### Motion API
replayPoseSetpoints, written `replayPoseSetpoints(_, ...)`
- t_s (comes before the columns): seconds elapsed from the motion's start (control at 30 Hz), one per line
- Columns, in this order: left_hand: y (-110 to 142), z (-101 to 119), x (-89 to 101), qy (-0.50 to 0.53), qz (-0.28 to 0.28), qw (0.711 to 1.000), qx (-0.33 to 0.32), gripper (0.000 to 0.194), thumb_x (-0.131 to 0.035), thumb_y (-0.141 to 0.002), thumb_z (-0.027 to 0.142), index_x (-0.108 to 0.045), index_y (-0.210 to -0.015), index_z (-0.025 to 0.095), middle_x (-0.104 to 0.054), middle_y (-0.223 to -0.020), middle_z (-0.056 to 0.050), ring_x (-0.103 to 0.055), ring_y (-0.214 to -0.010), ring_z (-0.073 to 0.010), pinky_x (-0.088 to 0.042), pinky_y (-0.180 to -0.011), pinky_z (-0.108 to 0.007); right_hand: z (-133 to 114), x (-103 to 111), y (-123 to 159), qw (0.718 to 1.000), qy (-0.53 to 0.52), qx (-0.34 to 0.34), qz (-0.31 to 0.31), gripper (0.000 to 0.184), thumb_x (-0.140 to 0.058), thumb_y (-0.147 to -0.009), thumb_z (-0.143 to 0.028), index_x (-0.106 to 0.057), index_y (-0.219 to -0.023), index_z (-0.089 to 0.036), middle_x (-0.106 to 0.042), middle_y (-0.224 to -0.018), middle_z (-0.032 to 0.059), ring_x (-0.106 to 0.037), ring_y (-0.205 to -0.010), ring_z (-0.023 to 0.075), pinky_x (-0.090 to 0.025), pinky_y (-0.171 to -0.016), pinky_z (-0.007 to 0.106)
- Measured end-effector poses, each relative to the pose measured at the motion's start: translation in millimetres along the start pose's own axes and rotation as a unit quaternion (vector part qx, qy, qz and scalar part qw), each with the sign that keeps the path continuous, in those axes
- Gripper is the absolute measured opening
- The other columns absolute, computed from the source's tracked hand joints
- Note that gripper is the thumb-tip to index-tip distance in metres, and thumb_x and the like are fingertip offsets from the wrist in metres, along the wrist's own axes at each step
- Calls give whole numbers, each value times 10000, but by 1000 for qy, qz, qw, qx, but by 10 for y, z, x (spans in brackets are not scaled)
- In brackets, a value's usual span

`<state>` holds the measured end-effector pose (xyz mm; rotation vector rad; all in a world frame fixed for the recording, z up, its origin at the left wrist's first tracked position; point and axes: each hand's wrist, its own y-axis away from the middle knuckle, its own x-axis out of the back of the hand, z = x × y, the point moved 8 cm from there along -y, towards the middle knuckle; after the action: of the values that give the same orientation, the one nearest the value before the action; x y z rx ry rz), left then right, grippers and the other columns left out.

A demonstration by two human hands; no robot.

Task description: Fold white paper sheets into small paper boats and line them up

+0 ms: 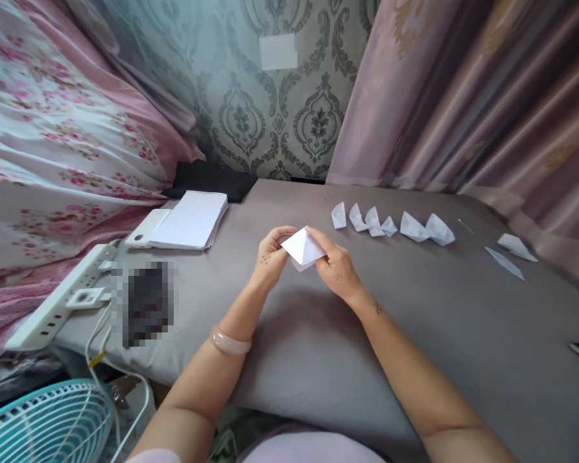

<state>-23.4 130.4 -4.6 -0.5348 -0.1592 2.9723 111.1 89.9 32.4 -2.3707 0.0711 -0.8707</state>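
Holding folded paper (299,247): pinched between left hand (273,255) and right hand (338,267), above grey sheet (444,321)
Paper shapes (373,220): set in row, beyond right hand
Paper stack (190,218): lying flat at left

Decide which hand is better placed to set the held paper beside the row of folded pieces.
Probably the right hand: it holds the held paper's right side, nearer the folded pieces; the left hand is farther from them.
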Motion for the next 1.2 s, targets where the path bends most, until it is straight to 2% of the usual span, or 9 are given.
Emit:
replayPoseSetpoints(0.13, 6, -47, -14, 37, -26, 997, 68, 343, -708, -641, 158, -645, -978, 152, -696, -910, -53, -618, -743, -123, -458, -644, -222, 32, 12, -18, 1000, -20, 23, -5, 481, -417, -845, -77, -587, -1262, -245, -647, -1263, 67, -601, -1166, 196, -473, -966, 333)
replayPoseSetpoints(0.3, 45, -69, -81, 78, -81, 988, 105, 489, -675, -667, 139, -628, -1148, 216, -697, -908, -30, -621, -790, -130, -491, -710, -255, 133, -16, -29, 998, -52, -33, -18, 400, -432, -839, -132, -642, -1166, -225, -691, -1175, 54, -632, -1093, 198, -485, -941, 345)
replayPoseSetpoints(0.5, 42, -29, -71, 55, -106, 986, 117, 303, -603, -668, 224, -725, -927, 125, -704, -931, -106, -628, -847, -202, -517, -765, -335, 219, -3, -51, 976, -148, -138, -85, 470, -446, -759, -147, -647, -1181, -200, -664, -1221, 63, -617, -1094, 215, -502, -904, 365)
replayPoseSetpoints(0.6, 47, -11, -88, 69, -113, 983, 129, 334, -602, -742, 374, -730, -903, 112, -699, -922, -122, -635, -844, -210, -526, -762, -346, 216, 17, -55, 947, -239, -154, -148, 548, -516, -704, -157, -611, -1241, -208, -629, -1279, 77, -618, -1092, 227, -510, -902, 384)
replayPoseSetpoints(0.67, 42, -20, -62, 49, -87, 987, 122, 328, -670, -745, 412, -718, -885, 119, -695, -885, -102, -637, -804, -185, -525, -743, -324, 230, 14, -48, 912, -329, -175, -172, 592, -554, -702, -186, -568, -1293, -224, -647, -1252, 81, -627, -1085, 234, -519, -897, 407)
replayPoseSetpoints(0.8, 32, -21, -54, 6, -56, 996, 67, 388, -820, -633, 305, -667, -958, 159, -700, -919, -60, -641, -785, -151, -512, -714, -280, 434, 17, -11, 863, -403, -291, -95, 411, -590, -790, -343, -644, -1164, -181, -727, -1026, 94, -684, -923, 220, -557, -831, 412)
replayPoseSetpoints(0.87, 32, -5, -82, 3, -65, 997, 37, 502, -825, -633, 297, -630, -1083, 188, -708, -981, -63, -652, -827, -163, -520, -741, -292, 475, -22, 22, 861, -385, -324, -81, 363, -648, -788, -416, -695, -1043, -163, -733, -977, 91, -689, -876, 202, -572, -802, 376)
replayPoseSetpoints(1.0, 42, 8, -106, -14, -68, 997, 14, 650, -814, -660, 311, -552, -1246, 206, -723, -997, -75, -664, -813, -171, -528, -762, -313, 433, -104, 47, 874, -352, -315, -113, 360, -755, -708, -444, -743, -950, -179, -744, -892, 58, -689, -798, 180, -593, -730, 333)
replayPoseSetpoints(1.2, 53, -21, -102, -40, -53, 998, 24, 487, -799, -679, 352, -650, -1102, 161, -720, -1006, -92, -657, -858, -183, -514, -787, -314, 538, -78, 72, 877, -331, -327, -116, 334, -757, -695, -474, -764, -859, -183, -740, -769, 40, -693, -732, 174, -601, -688, 322)
